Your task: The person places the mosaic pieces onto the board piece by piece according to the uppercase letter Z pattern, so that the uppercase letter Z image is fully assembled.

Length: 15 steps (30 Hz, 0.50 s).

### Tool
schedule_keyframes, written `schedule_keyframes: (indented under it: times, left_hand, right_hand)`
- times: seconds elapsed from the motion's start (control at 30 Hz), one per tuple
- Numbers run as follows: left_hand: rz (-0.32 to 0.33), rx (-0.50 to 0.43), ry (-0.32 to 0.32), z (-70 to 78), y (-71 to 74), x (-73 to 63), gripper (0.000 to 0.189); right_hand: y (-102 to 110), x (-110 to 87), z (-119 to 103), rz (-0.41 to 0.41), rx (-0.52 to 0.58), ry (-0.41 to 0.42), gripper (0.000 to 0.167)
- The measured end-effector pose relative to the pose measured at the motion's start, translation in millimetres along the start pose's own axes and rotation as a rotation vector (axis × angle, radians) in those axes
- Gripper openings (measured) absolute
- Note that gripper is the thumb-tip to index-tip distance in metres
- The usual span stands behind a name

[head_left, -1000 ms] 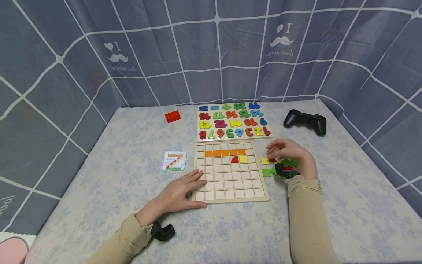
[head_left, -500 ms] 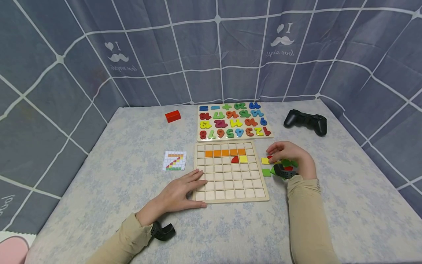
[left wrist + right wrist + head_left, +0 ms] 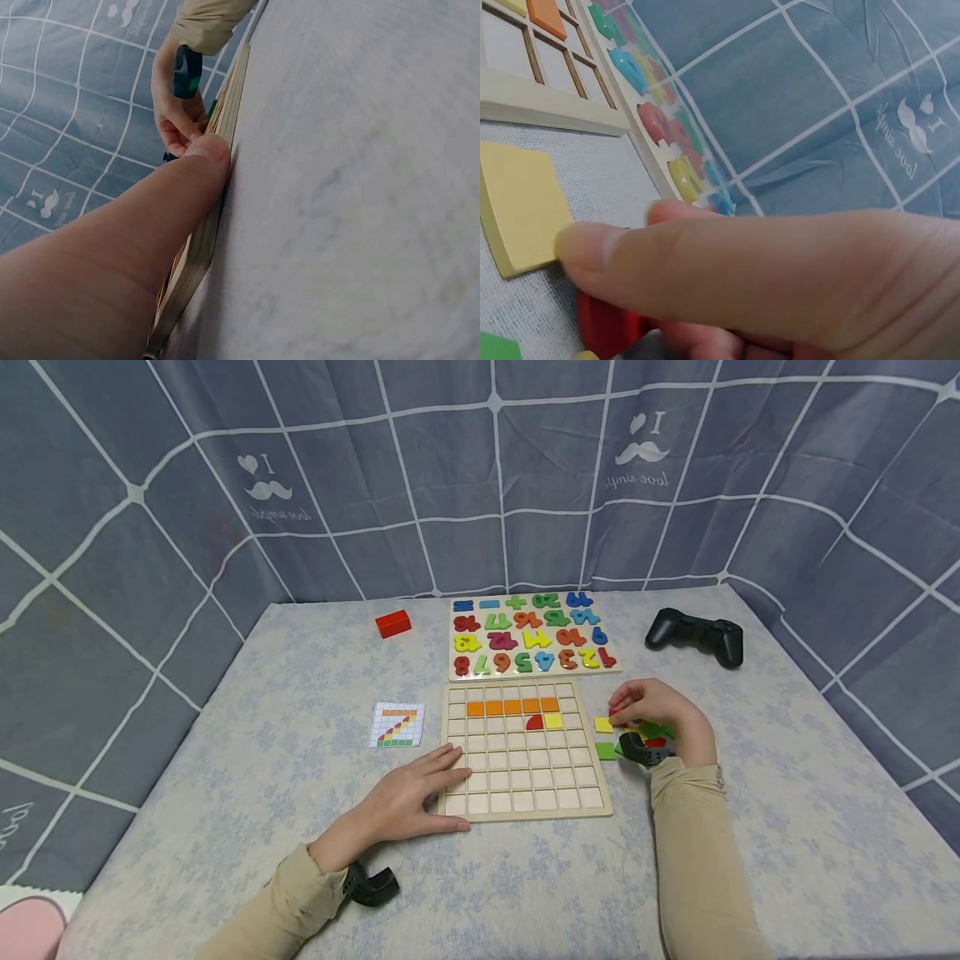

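Note:
A wooden grid board (image 3: 525,817) lies in the middle of the table, bearing a row of orange tiles (image 3: 512,708), a red rounded tile (image 3: 535,722) and a yellow tile (image 3: 553,721). My left hand (image 3: 408,793) rests with extended fingers on its left side, the thumb along the near left corner. To the board's right, my right hand (image 3: 660,706) pinches a red tile (image 3: 604,326) between thumb and fingers; its shape is mostly hidden. Beside the thumb lies a loose yellow square tile (image 3: 525,210). Green tiles (image 3: 606,751) and other red and yellow ones lie under the right hand and wrist.
A pattern card (image 3: 397,725) lies left of the board. Behind the board sits a colourful number puzzle (image 3: 534,637). A red block (image 3: 393,624) stands at the back left, and a black game controller (image 3: 693,637) at the back right. A tiled-pattern curtain surrounds the table.
My right thumb and fingers have closed together on the red tile among the loose pieces, and the tile has shifted slightly. My left hand has stayed still on the board.

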<state>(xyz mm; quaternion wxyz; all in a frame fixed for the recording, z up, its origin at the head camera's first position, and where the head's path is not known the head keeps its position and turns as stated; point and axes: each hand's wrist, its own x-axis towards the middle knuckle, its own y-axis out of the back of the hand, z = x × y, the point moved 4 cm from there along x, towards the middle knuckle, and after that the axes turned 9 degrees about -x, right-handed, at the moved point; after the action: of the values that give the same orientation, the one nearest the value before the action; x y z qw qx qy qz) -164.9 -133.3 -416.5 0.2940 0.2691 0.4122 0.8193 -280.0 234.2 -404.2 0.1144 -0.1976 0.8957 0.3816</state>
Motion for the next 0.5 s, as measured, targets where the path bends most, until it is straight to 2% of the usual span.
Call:
schedule_keyframes:
  times: [0.13,0.23,0.33,0.5]
  left_hand:
    - [0.001,-0.001,-0.001,0.2,0.0,-0.1,0.072]
    - [0.002,0.000,-0.004,0.3,0.1,-0.1,0.072]
    - [0.005,0.000,-0.008,0.5,0.5,-0.1,0.072]
    - [0.004,-0.003,-0.011,0.6,0.7,-0.2,0.072]
  right_hand:
    - [1,1.8,0,0.033,0.008,-0.022,0.031]
    - [1,1.2,-6,0.054,-0.003,-0.006,0.033]
    - [-2,2.4,-16,0.042,-0.052,0.055,0.036]
    - [-16,11.0,-37,-0.036,-0.106,0.174,0.034]
